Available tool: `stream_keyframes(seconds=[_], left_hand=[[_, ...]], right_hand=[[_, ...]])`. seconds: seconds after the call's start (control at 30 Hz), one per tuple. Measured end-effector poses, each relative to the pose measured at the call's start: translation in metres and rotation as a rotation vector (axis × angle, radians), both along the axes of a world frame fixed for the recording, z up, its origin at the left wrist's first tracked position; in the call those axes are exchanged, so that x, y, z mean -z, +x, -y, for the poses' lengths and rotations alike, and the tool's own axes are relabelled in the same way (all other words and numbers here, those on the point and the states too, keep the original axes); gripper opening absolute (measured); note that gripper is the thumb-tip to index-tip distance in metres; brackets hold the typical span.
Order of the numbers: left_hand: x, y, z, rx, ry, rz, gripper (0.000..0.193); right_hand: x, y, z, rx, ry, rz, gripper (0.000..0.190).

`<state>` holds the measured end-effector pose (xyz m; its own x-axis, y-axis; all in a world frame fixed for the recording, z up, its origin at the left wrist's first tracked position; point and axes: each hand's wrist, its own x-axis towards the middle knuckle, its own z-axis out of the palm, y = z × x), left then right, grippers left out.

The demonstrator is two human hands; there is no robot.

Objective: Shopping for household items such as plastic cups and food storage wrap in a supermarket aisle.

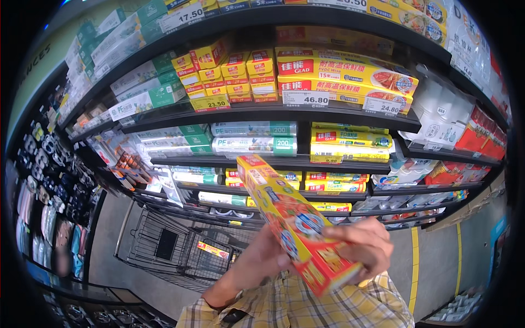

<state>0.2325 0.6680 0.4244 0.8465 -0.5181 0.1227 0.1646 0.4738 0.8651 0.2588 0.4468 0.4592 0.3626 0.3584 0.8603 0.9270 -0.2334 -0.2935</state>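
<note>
A long yellow and red Glad cling-wrap box point(279, 205) is held aslant in front of my chest, its far end raised towards the shelves. Around its left side and underside curls my left hand point(268, 250), with part of the fingers hidden behind the box. On the right, my right hand point(365, 244) grips the near end, the thumb lying on the printed face. Beyond the box, similar Glad wrap boxes point(328, 67) are stacked on a black shelf point(266, 117) with price tags along its edge.
A black wire shopping cart point(164, 246) stands at my left, with a yellow and red box point(213, 250) inside. Lower shelves hold rolls of plastic bags point(254, 145). Slippers point(45, 160) hang on a rack at far left. Yellow lines point(414, 266) mark the floor at right.
</note>
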Motion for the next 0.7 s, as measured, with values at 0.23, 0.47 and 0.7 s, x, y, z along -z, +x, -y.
stream_keyframes(seconds=[0.23, 0.47, 0.7], left_hand=[[-0.036, -0.002, 0.014, 0.152, 0.195, 0.392, 0.081], [-0.062, 0.021, 0.032, 0.099, 0.090, 0.481, 0.084], [-0.063, 0.056, 0.025, -0.048, 0.035, 0.540, 0.073]], right_hand=[[0.017, -0.006, 0.004, -0.020, 0.321, 0.388, 0.030], [0.019, 0.003, -0.008, 0.191, 0.578, 0.589, 0.070], [0.008, 0.022, -0.035, 0.339, 0.483, 0.506, 0.056]])
